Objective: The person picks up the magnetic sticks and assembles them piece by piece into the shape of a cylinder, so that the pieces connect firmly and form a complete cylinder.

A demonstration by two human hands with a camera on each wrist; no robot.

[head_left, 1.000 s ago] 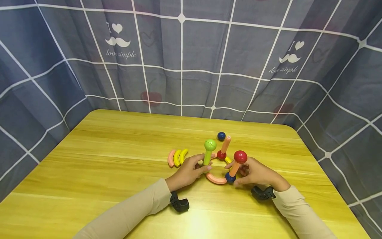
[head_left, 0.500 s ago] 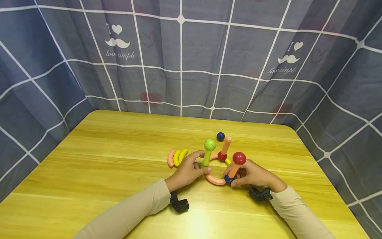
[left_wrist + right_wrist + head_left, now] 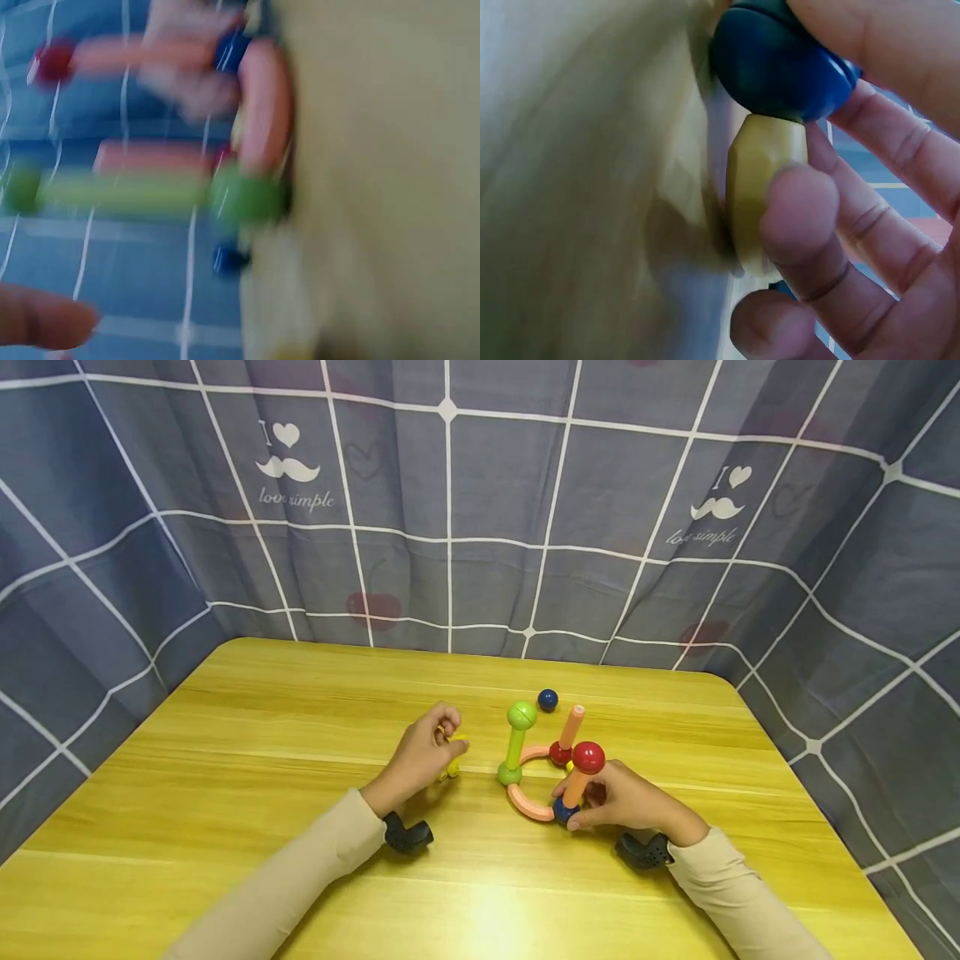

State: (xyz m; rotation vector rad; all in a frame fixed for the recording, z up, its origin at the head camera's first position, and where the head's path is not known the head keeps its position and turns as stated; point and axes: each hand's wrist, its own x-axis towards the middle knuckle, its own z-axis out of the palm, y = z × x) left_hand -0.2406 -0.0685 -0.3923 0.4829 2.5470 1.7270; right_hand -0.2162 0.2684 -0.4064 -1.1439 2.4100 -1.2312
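My right hand [image 3: 626, 797] pinches the blue ball [image 3: 566, 811] at the near right corner of a ring of magnetic sticks and balls. An orange stick with a red ball [image 3: 588, 757] on top rises from it. In the right wrist view, my fingers lie along a yellow stick [image 3: 757, 150] joined to that ball. A green stick [image 3: 515, 747] between two green balls stands at the ring's left, linked by a curved peach stick [image 3: 531, 803]. My left hand [image 3: 416, 752] is over the yellow curved sticks [image 3: 452, 768], fingers loosely bent and partly hiding them.
A loose dark blue ball [image 3: 548, 700] lies behind the ring. At the ring's back, a red ball [image 3: 560, 753] carries another upright peach stick [image 3: 572, 727]. The wooden table [image 3: 300, 710] ends at a grey checked curtain [image 3: 405, 560].
My left hand has let go of the green corner and moved left to the yellow curved sticks. My right hand has closed in on the blue ball and stayed there.
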